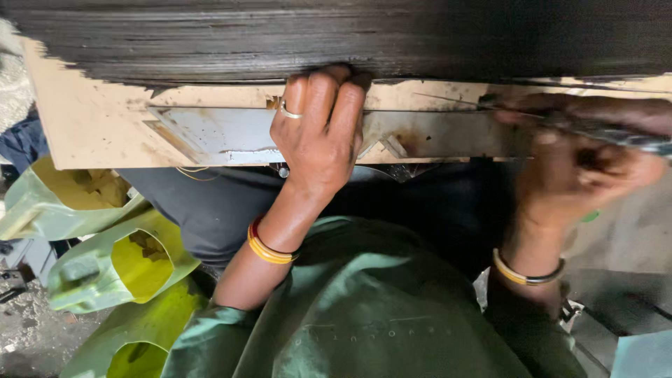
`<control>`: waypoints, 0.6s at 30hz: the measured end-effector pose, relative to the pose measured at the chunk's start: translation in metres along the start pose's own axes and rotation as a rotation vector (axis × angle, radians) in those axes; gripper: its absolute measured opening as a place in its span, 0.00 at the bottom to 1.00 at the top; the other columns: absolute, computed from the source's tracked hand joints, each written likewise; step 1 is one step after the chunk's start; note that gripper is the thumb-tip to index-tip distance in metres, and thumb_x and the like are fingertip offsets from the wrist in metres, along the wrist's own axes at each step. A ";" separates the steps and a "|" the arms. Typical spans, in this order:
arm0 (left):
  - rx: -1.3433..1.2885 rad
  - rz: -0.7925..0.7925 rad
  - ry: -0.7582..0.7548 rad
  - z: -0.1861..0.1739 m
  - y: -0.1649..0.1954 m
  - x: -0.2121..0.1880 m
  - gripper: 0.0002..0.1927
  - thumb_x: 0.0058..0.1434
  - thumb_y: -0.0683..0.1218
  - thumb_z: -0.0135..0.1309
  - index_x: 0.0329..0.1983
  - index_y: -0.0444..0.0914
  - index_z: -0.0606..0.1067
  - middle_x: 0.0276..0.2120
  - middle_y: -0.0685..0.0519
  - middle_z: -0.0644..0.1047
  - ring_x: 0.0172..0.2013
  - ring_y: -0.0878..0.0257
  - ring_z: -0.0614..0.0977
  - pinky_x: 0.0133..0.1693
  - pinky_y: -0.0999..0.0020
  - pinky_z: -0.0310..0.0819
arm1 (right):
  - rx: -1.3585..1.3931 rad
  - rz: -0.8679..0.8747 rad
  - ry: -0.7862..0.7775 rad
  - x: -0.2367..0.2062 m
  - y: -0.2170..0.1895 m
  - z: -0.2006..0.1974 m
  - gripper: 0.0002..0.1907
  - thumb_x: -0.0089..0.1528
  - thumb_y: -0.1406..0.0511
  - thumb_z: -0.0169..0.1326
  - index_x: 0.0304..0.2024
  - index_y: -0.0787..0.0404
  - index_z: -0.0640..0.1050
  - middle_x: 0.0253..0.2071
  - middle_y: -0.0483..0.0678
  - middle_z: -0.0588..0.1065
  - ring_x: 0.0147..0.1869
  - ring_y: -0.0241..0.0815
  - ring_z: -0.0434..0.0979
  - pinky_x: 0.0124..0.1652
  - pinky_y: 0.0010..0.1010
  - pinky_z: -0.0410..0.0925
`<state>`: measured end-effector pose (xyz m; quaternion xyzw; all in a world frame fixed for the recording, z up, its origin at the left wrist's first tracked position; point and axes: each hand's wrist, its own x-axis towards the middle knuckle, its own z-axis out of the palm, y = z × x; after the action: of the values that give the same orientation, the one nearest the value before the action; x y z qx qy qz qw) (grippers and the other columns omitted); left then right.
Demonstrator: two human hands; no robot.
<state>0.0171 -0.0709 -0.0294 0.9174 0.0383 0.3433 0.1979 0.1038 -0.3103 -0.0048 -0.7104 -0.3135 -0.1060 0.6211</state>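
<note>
The stack of thin sheets (350, 35) is black with fine grey streaks. The board (91, 126) beneath is pale tan, spotted with dark stains. A flat metal piece (217, 133) on it is dull silver-grey. The sleeves (364, 308) are dark green. The bangles (267, 250) are yellow and red. The moulded shells (119, 266) are light green outside, bright yellow inside.

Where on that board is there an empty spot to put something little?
The bare patch of the tan board lies left of the left hand, below the dark sheet stack. It is crowded from the left hand across to the blurred right hand holding a thin metal tool.
</note>
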 end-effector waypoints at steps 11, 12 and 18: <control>0.028 0.010 0.021 0.000 0.001 -0.001 0.09 0.61 0.38 0.58 0.45 0.39 0.76 0.45 0.54 0.73 0.43 0.55 0.73 0.39 0.62 0.70 | -0.026 0.010 0.067 -0.012 0.002 0.038 0.09 0.71 0.77 0.59 0.51 0.71 0.72 0.47 0.58 0.78 0.52 0.51 0.85 0.51 0.37 0.81; 0.032 0.007 0.017 0.000 0.001 -0.001 0.08 0.62 0.39 0.58 0.43 0.39 0.76 0.45 0.54 0.74 0.42 0.55 0.74 0.40 0.61 0.70 | 0.035 0.037 0.066 -0.007 0.000 0.038 0.08 0.71 0.76 0.58 0.50 0.70 0.72 0.47 0.56 0.78 0.53 0.50 0.84 0.51 0.37 0.82; 0.047 0.029 0.053 0.002 0.002 -0.002 0.07 0.64 0.40 0.60 0.42 0.39 0.75 0.46 0.54 0.74 0.43 0.56 0.75 0.41 0.62 0.71 | -0.115 -0.101 -0.262 0.023 -0.009 0.031 0.03 0.68 0.81 0.46 0.42 0.76 0.72 0.44 0.67 0.77 0.49 0.57 0.82 0.45 0.39 0.78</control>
<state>0.0165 -0.0739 -0.0317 0.9127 0.0382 0.3695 0.1704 0.1092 -0.2733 0.0082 -0.7358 -0.4207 -0.0610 0.5272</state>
